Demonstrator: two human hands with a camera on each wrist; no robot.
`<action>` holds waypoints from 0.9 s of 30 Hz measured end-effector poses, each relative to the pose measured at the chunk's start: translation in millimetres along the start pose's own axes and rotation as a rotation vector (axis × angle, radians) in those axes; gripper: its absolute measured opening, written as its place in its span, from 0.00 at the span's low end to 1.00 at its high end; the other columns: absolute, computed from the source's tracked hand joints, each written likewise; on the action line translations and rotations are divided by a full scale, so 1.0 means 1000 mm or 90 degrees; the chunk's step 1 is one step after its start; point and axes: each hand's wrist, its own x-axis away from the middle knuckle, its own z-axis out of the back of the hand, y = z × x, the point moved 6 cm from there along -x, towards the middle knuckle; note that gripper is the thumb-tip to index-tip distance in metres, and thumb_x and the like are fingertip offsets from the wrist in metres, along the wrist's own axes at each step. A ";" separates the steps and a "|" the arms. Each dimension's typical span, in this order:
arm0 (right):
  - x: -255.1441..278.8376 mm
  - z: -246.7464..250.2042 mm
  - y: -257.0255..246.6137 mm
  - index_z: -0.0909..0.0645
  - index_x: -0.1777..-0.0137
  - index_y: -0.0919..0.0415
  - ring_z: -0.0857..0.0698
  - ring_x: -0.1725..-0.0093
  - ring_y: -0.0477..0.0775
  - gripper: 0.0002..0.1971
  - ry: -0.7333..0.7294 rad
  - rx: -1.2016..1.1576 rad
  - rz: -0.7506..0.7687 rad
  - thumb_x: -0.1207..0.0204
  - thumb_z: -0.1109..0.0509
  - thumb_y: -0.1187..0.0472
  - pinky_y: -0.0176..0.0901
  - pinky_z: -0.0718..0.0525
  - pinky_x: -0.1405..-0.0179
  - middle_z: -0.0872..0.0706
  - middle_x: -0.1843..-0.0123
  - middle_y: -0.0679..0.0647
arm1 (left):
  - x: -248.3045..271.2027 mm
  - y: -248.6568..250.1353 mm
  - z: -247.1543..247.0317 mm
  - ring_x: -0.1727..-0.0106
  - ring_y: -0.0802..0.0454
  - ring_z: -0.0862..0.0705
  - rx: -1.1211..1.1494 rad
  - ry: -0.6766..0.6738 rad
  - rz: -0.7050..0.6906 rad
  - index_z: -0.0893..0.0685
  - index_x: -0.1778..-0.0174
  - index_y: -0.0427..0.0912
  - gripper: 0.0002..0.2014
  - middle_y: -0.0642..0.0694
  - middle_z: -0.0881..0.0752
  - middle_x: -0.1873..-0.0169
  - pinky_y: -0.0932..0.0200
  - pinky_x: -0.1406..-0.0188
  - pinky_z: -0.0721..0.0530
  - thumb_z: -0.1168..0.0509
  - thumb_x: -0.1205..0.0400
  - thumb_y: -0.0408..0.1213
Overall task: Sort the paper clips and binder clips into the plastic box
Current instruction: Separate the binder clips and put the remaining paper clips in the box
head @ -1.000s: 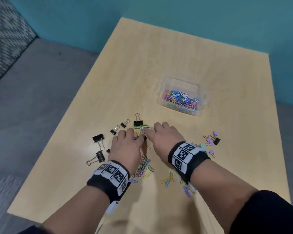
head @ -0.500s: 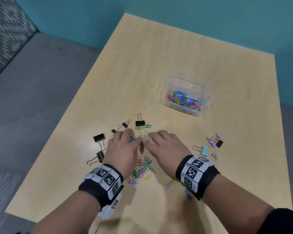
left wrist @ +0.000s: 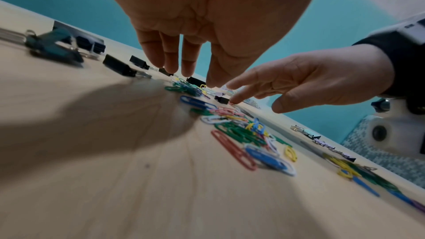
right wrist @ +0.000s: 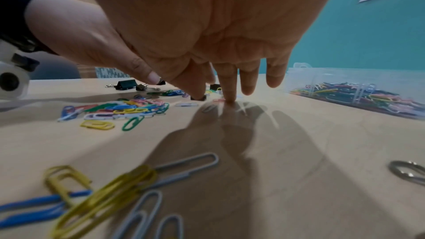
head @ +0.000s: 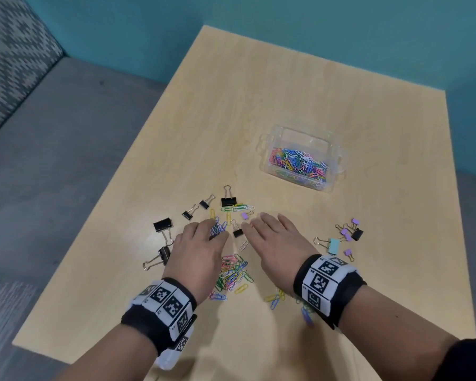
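A clear plastic box (head: 266,139) at the far right of the table holds many coloured paper clips (head: 300,162). More paper clips (head: 232,273) lie heaped between my wrists. My left hand (head: 202,240) reaches down with straight fingers (left wrist: 171,64) onto a small bunch of blue clips (head: 217,228). My right hand (head: 271,236) is spread flat and low, one fingertip (right wrist: 197,94) touching a small black binder clip (head: 237,232) that lies between the hands. Neither hand holds anything.
Several black binder clips (head: 163,225) lie left of my left hand, with one more (head: 228,201) ahead beside some green and white paper clips. Pastel binder clips (head: 334,246) sit to the right. Yellow and blue paper clips (right wrist: 103,183) lie under my right wrist. The table's near edge is close.
My hands, fingertips together over the clips half a second ago, have drawn apart. The small black binder clip now shows between them.
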 end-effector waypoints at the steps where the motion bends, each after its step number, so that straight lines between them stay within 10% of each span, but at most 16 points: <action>1: 0.004 -0.002 -0.001 0.43 0.19 0.60 0.39 0.20 0.66 0.37 -0.001 0.002 0.007 0.31 0.41 0.65 0.67 0.42 0.23 0.30 0.22 0.61 | 0.001 -0.001 0.000 0.44 0.36 0.21 0.002 0.001 0.000 0.15 0.43 0.48 0.19 0.41 0.18 0.40 0.42 0.54 0.17 0.29 0.31 0.30; 5: 0.014 0.001 -0.010 0.26 0.31 0.59 0.22 0.33 0.64 0.30 0.047 0.006 0.049 0.37 0.38 0.64 0.65 0.28 0.30 0.15 0.42 0.56 | 0.006 -0.004 0.001 0.45 0.35 0.20 0.015 0.008 -0.006 0.15 0.43 0.47 0.20 0.40 0.17 0.40 0.41 0.53 0.16 0.28 0.32 0.30; 13: -0.011 0.011 -0.015 0.51 0.17 0.57 0.55 0.16 0.62 0.40 -0.026 0.019 0.066 0.27 0.35 0.62 0.61 0.50 0.19 0.55 0.15 0.60 | 0.017 -0.017 -0.003 0.46 0.36 0.20 0.035 0.000 0.002 0.15 0.42 0.47 0.19 0.41 0.18 0.41 0.40 0.53 0.17 0.32 0.29 0.32; 23: 0.002 -0.001 0.016 0.58 0.17 0.60 0.56 0.16 0.61 0.38 -0.086 0.072 0.042 0.25 0.44 0.64 0.58 0.50 0.19 0.54 0.15 0.59 | 0.021 -0.023 -0.003 0.44 0.38 0.21 0.037 -0.002 0.002 0.16 0.40 0.47 0.20 0.42 0.18 0.40 0.42 0.51 0.17 0.30 0.29 0.31; 27: 0.026 -0.001 0.042 0.45 0.20 0.62 0.41 0.20 0.63 0.35 -0.086 0.058 -0.021 0.29 0.41 0.65 0.58 0.38 0.23 0.40 0.19 0.59 | 0.017 -0.020 0.003 0.45 0.37 0.19 0.035 0.008 -0.001 0.15 0.41 0.44 0.20 0.42 0.17 0.41 0.43 0.53 0.16 0.28 0.30 0.31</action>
